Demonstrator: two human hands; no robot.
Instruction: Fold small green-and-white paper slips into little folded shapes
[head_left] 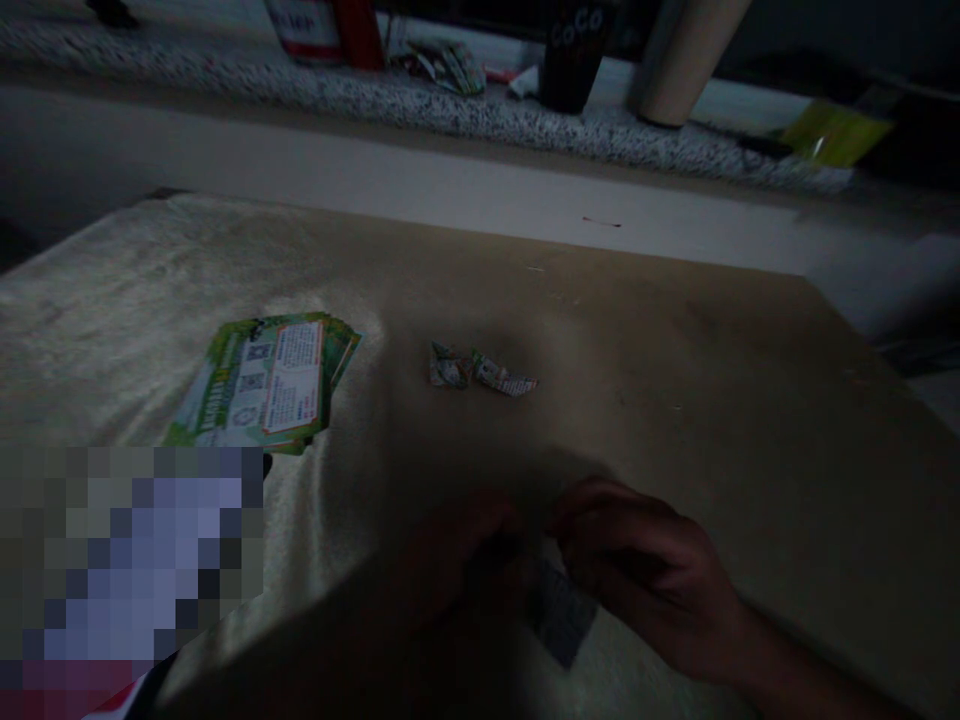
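My right hand (645, 570) is closed, its fingertips pinched on a small grey printed piece of paper (564, 615) that hangs below them. Beside it, in deep shadow, my left hand (469, 550) is curled close to the paper's left edge; whatever its fingers grip is hidden by the dark. Beyond the hands, two small folded bits of printed paper lie side by side on the table: a left one (450, 368) and a right one (504, 378). A fanned stack of green and white flyers (296, 385) rests to their left.
The cloth-covered table (712, 400) ends at a pale wall. Above it, a speckled stone ledge (480, 115) bears a dark cup (574, 60), a beige cylinder (686, 65), a red and white container (307, 30), crumpled wrappers (457, 68) and a yellow packet (836, 135). A pixelated patch covers the lower left.
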